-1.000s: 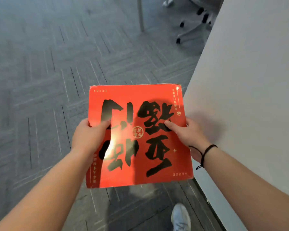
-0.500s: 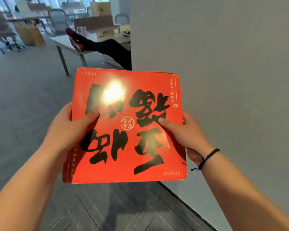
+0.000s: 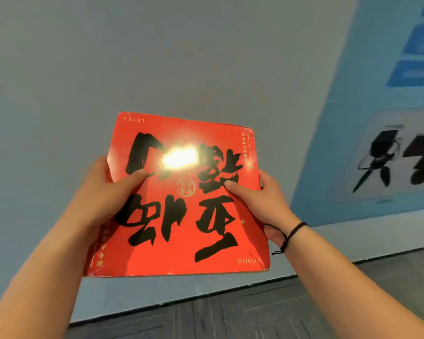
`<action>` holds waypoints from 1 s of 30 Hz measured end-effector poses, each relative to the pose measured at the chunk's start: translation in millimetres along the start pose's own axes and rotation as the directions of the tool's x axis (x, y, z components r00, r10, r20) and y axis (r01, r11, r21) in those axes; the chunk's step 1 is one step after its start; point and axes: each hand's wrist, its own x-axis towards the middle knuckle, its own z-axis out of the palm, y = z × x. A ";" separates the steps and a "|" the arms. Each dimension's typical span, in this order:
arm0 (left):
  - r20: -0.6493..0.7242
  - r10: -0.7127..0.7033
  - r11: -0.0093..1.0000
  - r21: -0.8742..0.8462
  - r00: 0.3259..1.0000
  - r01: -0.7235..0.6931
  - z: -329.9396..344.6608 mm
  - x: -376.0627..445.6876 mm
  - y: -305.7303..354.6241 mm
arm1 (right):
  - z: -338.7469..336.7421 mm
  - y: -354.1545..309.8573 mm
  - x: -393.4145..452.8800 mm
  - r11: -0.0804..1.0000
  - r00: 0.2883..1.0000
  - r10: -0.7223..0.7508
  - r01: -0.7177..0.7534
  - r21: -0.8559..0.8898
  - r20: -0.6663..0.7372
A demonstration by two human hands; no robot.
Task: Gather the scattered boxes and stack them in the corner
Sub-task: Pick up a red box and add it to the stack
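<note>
A flat red box (image 3: 181, 231) with large black brush characters and small gold print is held up in front of me, its top face toward the camera, with a bright glare spot on it. My left hand (image 3: 101, 192) grips its left edge, thumb lying across the top. My right hand (image 3: 262, 199) grips the right edge, thumb on top, and a black cord sits round that wrist. The fingers under the box are hidden.
A plain grey wall (image 3: 108, 69) fills the view close ahead. To the right a light blue panel (image 3: 353, 118) carries a picture with black shapes (image 3: 389, 157). Dark grey carpet floor (image 3: 255, 314) runs along the wall's base.
My view has swung right from the floor and office to face the wall and blue panel. Both hands keep the same hold on the red box, which has tilted slightly clockwise.
</note>
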 end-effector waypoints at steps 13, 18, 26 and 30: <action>0.636 0.212 0.977 -0.151 0.742 -0.150 486.1 -102.7 102.2 | -491.3 -2.7 -93.8 1.000 0.796 -0.013 0.013 -0.006 -0.605; 0.793 0.303 0.952 -0.274 0.529 -0.134 653.3 -132.8 136.6 | -612.2 8.8 -103.7 1.000 0.640 -0.028 0.012 -0.027 -0.768; 0.885 0.419 0.908 -0.404 0.204 -0.112 875.3 -195.6 226.4 | -773.8 -18.6 -124.3 0.987 0.324 -0.106 -0.076 -0.138 -0.940; 0.903 0.404 0.915 -0.396 0.144 -0.082 954.9 -223.1 241.4 | -831.4 -12.0 -127.7 0.974 0.217 -0.144 -0.142 -0.177 -0.966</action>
